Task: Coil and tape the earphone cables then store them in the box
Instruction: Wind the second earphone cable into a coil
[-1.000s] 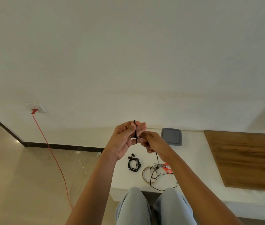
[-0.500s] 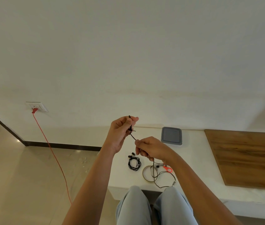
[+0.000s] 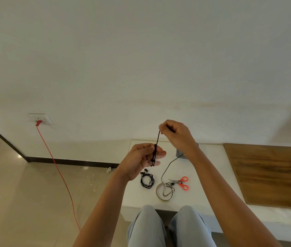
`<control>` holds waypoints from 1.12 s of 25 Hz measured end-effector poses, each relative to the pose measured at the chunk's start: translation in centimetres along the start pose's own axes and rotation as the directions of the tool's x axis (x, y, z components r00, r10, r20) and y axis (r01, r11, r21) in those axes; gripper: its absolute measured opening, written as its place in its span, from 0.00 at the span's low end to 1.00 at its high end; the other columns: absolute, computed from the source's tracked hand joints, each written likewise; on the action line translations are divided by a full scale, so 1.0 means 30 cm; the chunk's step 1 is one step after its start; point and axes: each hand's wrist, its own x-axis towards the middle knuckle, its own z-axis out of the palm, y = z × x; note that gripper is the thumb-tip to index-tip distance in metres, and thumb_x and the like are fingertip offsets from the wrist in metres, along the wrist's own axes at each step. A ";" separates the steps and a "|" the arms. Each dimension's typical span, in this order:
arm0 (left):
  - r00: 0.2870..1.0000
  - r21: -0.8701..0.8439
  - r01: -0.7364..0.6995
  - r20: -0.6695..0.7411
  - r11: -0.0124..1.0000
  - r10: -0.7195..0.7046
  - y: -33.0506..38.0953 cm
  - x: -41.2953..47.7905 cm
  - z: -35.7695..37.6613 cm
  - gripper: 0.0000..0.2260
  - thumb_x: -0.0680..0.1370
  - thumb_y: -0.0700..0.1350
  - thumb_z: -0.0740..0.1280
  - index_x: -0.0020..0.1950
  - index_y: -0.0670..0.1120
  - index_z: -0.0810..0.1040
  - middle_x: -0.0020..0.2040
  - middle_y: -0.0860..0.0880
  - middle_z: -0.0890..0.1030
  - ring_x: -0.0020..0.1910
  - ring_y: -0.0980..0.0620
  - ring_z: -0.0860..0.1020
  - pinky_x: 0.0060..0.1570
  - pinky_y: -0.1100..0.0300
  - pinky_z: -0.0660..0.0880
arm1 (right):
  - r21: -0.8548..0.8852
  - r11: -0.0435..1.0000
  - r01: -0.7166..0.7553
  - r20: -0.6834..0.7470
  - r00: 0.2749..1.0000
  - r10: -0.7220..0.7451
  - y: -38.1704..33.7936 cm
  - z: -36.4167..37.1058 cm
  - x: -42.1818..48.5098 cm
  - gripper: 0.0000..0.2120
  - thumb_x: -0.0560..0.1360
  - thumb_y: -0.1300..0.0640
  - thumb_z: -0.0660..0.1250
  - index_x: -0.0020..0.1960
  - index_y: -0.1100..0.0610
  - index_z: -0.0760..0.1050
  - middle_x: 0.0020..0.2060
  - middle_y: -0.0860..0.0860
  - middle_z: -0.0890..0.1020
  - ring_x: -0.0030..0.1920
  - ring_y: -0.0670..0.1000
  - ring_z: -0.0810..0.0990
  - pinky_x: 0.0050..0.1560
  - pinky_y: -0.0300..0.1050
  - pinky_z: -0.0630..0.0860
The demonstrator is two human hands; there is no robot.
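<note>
Above the white ledge, my left hand holds a small flat coil of black earphone cable between thumb and fingers. My right hand, raised higher, pinches the same cable and stretches a strand up from the coil. The cable's loose tail hangs down to the ledge and ends over a roll of tape. A second black earphone lies coiled on the ledge below my left hand. The grey box is mostly hidden behind my right wrist.
Red-handled scissors lie beside the tape roll. A wooden panel covers the ledge's right part. A red cord runs from a wall socket down across the floor at left. My knees are at the ledge's front edge.
My right hand has risen from below my left hand to above it, drawing the cable upward. My left hand has dropped a little with the coil.
</note>
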 end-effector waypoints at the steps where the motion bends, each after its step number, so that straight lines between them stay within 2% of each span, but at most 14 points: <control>1: 1.000 -0.044 -0.015 0.013 0.999 0.015 0.008 -0.010 0.011 0.13 0.81 0.38 0.57 0.46 0.40 0.81 0.49 0.38 0.83 0.57 0.40 0.80 0.59 0.39 0.73 | 0.047 0.998 -0.035 0.010 0.999 0.034 0.013 -0.001 0.006 0.10 0.77 0.50 0.64 0.40 0.53 0.78 0.27 0.45 0.72 0.25 0.42 0.65 0.29 0.35 0.65; 4: 0.994 -0.157 -0.088 0.049 0.984 0.097 0.055 -0.030 0.050 0.11 0.79 0.40 0.60 0.44 0.41 0.82 0.50 0.39 0.84 0.54 0.38 0.81 0.55 0.39 0.77 | 0.239 0.961 -0.135 0.119 0.987 0.109 0.061 0.024 -0.006 0.07 0.78 0.55 0.63 0.43 0.53 0.79 0.31 0.46 0.76 0.30 0.45 0.69 0.30 0.39 0.66; 7: 0.981 -0.255 -0.187 -0.004 0.949 0.193 0.098 -0.020 0.054 0.09 0.76 0.40 0.62 0.45 0.40 0.82 0.55 0.39 0.82 0.55 0.39 0.81 0.54 0.40 0.77 | 0.273 0.923 -0.272 0.237 0.949 0.209 0.094 0.069 -0.065 0.10 0.80 0.60 0.60 0.43 0.56 0.78 0.30 0.49 0.73 0.27 0.44 0.67 0.29 0.38 0.66; 9: 0.971 -0.254 -0.237 -0.070 0.938 0.227 0.110 0.000 0.042 0.09 0.78 0.39 0.62 0.47 0.40 0.81 0.58 0.40 0.81 0.59 0.40 0.79 0.56 0.42 0.77 | 0.251 0.921 -0.298 0.296 0.930 0.219 0.103 0.091 -0.113 0.13 0.80 0.55 0.61 0.39 0.56 0.78 0.28 0.49 0.72 0.25 0.44 0.66 0.30 0.38 0.67; 12: 0.953 -0.086 -0.276 -0.157 0.957 0.260 0.113 0.025 0.030 0.10 0.81 0.39 0.59 0.50 0.42 0.81 0.58 0.44 0.81 0.62 0.44 0.77 0.61 0.48 0.75 | 0.179 0.948 -0.263 0.342 0.920 0.191 0.089 0.095 -0.174 0.18 0.79 0.48 0.61 0.37 0.56 0.78 0.25 0.47 0.73 0.25 0.45 0.68 0.30 0.39 0.71; 14: 0.949 0.079 -0.248 -0.182 0.966 0.259 0.114 0.026 0.025 0.10 0.81 0.39 0.60 0.50 0.43 0.81 0.57 0.46 0.82 0.60 0.46 0.77 0.60 0.49 0.74 | 0.124 0.966 -0.229 0.336 0.925 0.176 0.049 0.071 -0.200 0.17 0.79 0.49 0.61 0.36 0.56 0.79 0.25 0.46 0.74 0.26 0.45 0.69 0.31 0.40 0.73; 16: 0.957 0.208 -0.210 -0.156 0.955 0.245 0.104 0.017 0.018 0.10 0.81 0.40 0.61 0.49 0.44 0.82 0.54 0.45 0.83 0.52 0.46 0.77 0.54 0.49 0.75 | 0.081 0.982 -0.169 0.295 0.945 0.138 -0.014 0.026 -0.216 0.15 0.78 0.50 0.63 0.36 0.54 0.79 0.24 0.46 0.74 0.25 0.44 0.71 0.31 0.39 0.73; 18: 0.974 0.243 -0.189 -0.075 0.951 0.213 0.095 -0.006 0.024 0.09 0.79 0.43 0.64 0.48 0.43 0.83 0.46 0.39 0.79 0.42 0.44 0.72 0.46 0.50 0.69 | 0.059 0.995 -0.075 0.213 0.975 0.061 -0.081 -0.029 -0.220 0.11 0.77 0.52 0.66 0.36 0.52 0.78 0.23 0.45 0.75 0.23 0.42 0.71 0.28 0.35 0.71; 19: 0.981 0.243 -0.171 -0.049 0.955 0.188 0.094 -0.019 0.031 0.09 0.77 0.44 0.64 0.48 0.41 0.82 0.43 0.39 0.77 0.41 0.42 0.70 0.46 0.50 0.68 | 0.044 0.999 -0.027 0.168 0.986 0.020 -0.109 -0.053 -0.215 0.10 0.76 0.53 0.67 0.37 0.52 0.78 0.23 0.45 0.75 0.23 0.41 0.70 0.27 0.34 0.69; 21: 0.990 0.234 -0.123 -0.033 0.965 0.134 0.100 -0.047 0.052 0.09 0.76 0.43 0.64 0.48 0.40 0.82 0.45 0.41 0.80 0.49 0.38 0.77 0.53 0.48 0.72 | -0.044 0.997 0.068 0.083 0.994 -0.065 -0.143 -0.083 -0.191 0.08 0.75 0.52 0.67 0.39 0.53 0.78 0.24 0.45 0.77 0.24 0.42 0.70 0.28 0.33 0.68; 23: 0.995 0.182 -0.095 0.011 0.979 0.095 0.110 -0.070 0.076 0.09 0.77 0.41 0.63 0.47 0.42 0.83 0.51 0.42 0.84 0.58 0.41 0.79 0.58 0.45 0.73 | -0.103 0.987 0.125 0.043 0.992 -0.121 -0.154 -0.096 -0.159 0.07 0.75 0.49 0.68 0.40 0.51 0.79 0.30 0.48 0.81 0.29 0.46 0.74 0.34 0.38 0.72; 25: 0.996 0.082 -0.084 0.037 0.993 0.082 0.125 -0.092 0.097 0.12 0.80 0.38 0.60 0.46 0.41 0.83 0.52 0.39 0.83 0.58 0.40 0.79 0.59 0.39 0.74 | -0.014 0.994 0.108 0.044 0.993 -0.107 -0.145 -0.103 -0.124 0.05 0.74 0.50 0.69 0.41 0.49 0.80 0.35 0.50 0.83 0.33 0.49 0.77 0.38 0.42 0.75; 28: 0.992 -0.062 -0.126 0.024 0.990 0.128 0.143 -0.122 0.115 0.13 0.81 0.37 0.57 0.46 0.38 0.81 0.51 0.37 0.82 0.57 0.35 0.79 0.55 0.36 0.75 | 0.245 0.969 -0.007 0.067 0.998 -0.010 -0.106 -0.090 -0.103 0.05 0.74 0.53 0.70 0.41 0.51 0.81 0.30 0.47 0.77 0.28 0.44 0.70 0.32 0.39 0.70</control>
